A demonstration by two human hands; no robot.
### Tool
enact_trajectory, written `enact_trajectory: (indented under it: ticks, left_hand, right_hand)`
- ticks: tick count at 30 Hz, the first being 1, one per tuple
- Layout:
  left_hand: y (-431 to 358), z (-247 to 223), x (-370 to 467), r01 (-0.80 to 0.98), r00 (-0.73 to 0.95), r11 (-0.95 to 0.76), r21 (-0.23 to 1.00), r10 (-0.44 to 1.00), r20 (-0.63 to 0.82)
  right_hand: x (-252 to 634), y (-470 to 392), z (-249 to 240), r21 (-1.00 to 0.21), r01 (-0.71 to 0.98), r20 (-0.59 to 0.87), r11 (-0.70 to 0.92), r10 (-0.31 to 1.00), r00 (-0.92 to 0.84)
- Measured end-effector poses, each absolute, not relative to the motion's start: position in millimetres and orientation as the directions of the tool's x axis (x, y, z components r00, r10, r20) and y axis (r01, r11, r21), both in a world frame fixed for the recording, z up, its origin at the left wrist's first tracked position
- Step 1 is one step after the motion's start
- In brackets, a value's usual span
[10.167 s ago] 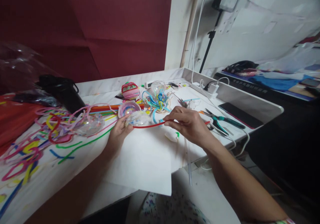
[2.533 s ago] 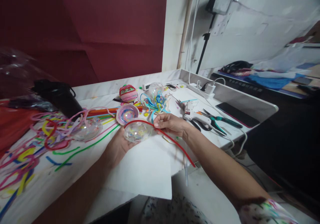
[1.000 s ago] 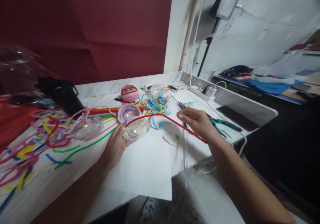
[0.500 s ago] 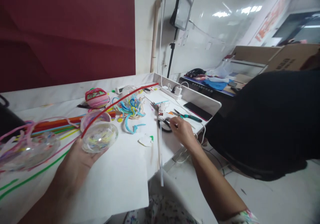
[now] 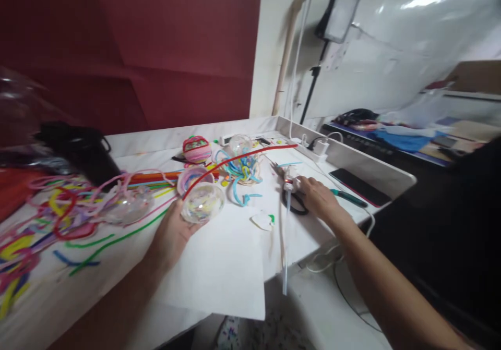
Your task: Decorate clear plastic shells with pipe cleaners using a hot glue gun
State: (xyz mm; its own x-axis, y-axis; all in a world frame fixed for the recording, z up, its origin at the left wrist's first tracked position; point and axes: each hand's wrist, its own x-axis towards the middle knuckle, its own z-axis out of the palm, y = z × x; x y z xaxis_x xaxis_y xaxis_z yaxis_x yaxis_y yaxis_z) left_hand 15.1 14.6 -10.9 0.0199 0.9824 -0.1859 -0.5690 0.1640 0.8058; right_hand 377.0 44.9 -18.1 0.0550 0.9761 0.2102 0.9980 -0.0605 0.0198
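Observation:
My left hand is closed around a clear plastic half-ball and a long red pipe cleaner, which arches away to the right over the table. At the right side of the table, my right hand has its fingers closed at the grip of a white hot glue gun; the grip is mostly hidden. A translucent glue stick sticks out of the gun's back toward me. Beside the gun lie scissors with black handles. Pliers with green handles are partly behind my right hand.
Tangled pipe cleaners and a pink wrapped ball lie farther back. Many loose pipe cleaners spread at left. A white sheet is in front. A phone and a power strip stand at right.
My right hand has reached onto the glue gun's grip and closed there. The view has swung left, so more of the left side shows. My left hand still holds the half-ball and red pipe cleaner.

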Motion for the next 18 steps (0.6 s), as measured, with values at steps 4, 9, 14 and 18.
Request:
enact_trajectory:
  ticks: [4, 9, 14, 18]
  left_hand:
    - [12.5, -10.7, 15.6, -0.569, 0.035, 0.144, 0.81, 0.988, -0.151]
    - [11.2, -12.8, 13.6, -0.573, 0.042, 0.128, 0.81, 0.991, -0.127]
    - [12.4, -17.5, 13.0, -0.571, 0.003, 0.115, 0.813, 0.99, -0.138]
    - [13.9, -19.4, 12.9, -0.583, 0.034, 0.125, 0.803, 0.991, -0.129]
  right_hand:
    - [385.8, 56.5, -24.0, 0.067, 0.998, 0.209, -0.004, 0.978, -0.01]
    - [389.4, 61.9, -26.5, 0.1, 0.994, 0.223, 0.043, 0.973, -0.065]
    - [399.9, 55.7, -22.8, 0.046, 0.997, 0.36, 0.068, 0.929, -0.08]
    - [414.1, 44.1, -10.5, -0.316, 0.926, 0.529, 0.205, 0.849, -0.008]
